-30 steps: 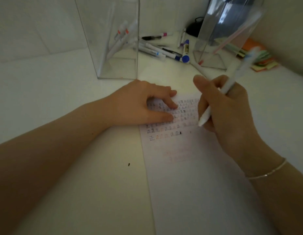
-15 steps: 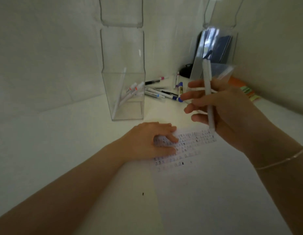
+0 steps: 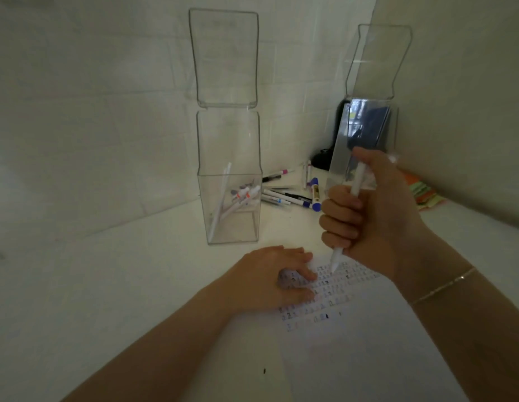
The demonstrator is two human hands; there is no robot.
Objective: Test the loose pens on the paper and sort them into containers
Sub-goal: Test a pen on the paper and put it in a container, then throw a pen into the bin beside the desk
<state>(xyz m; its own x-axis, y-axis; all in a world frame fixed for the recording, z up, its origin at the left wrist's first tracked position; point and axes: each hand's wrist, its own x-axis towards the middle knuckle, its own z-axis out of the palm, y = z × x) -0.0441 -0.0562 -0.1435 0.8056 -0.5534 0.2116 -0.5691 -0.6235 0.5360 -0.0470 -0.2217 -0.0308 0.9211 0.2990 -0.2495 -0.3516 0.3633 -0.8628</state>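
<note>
**Mia:** Pens are the job here. See the thin white plastic pen [image 3: 355, 184]? The right hand [image 3: 371, 210] has all its fingers wrapped round it like a fist. The pen stands almost straight up, tip down.

**Sam:** Where is the tip?

**Mia:** Just above the white sheet of paper [image 3: 354, 343], over the rows of little scribbles. I can't tell if it touches.

**Sam:** And the other hand?

**Mia:** The left hand [image 3: 270, 280] lies on the paper, left of the pen tip. Its fingers are bent a bit and press down to keep the sheet from sliding. It holds nothing.

**Sam:** So which step is this?

**Mia:** I think the pen is between testing and sorting. That fist hold looks better for carrying than for writing.

**Sam:** What comes next?

**Mia:** If it goes in a box, the hand must lift it over a rim. The tall clear plastic box with its lid flipped up [image 3: 229, 210] stands behind the paper and already has some white pens inside. A second clear box [image 3: 365, 132] stands behind the right hand.

**Sam:** Which box?

**Mia:** I can't tell. Either way, tip first and straight down, so it clears the narrow top.

**Sam:** Any more to test?

**Mia:** Yes, a pile of loose pens [image 3: 290, 195] lies between the two boxes.
</note>
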